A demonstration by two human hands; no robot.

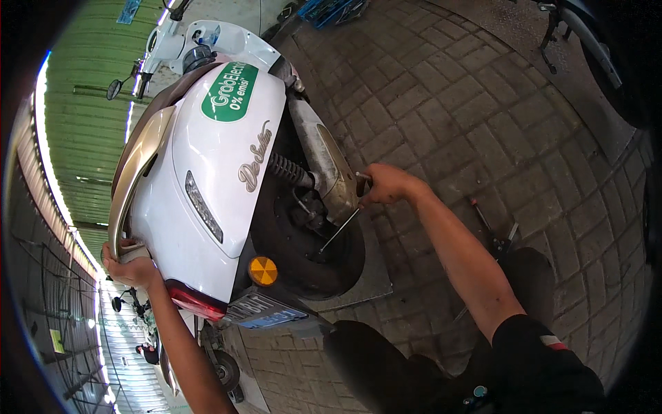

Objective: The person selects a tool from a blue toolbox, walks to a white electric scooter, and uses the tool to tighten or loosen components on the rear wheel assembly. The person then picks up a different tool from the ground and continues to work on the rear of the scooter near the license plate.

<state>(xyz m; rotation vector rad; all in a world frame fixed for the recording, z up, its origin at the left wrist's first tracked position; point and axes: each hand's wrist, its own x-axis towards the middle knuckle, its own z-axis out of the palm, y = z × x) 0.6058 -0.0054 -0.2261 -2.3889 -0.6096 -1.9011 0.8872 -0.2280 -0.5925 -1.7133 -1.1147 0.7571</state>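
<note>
Looks like rear-wheel work in hand — a slim metal rod is pinched in the right hand, angled at the rear wheel, mid-frame. Gold rail, left of frame, is gripped by the left hand — steady aim probably called for.

You're getting white glare through wall gap at left; brick paving lying dimmer. White scooter panel showing crisply. Fisheye bending straight edges near rim; corners fading to black.
</note>
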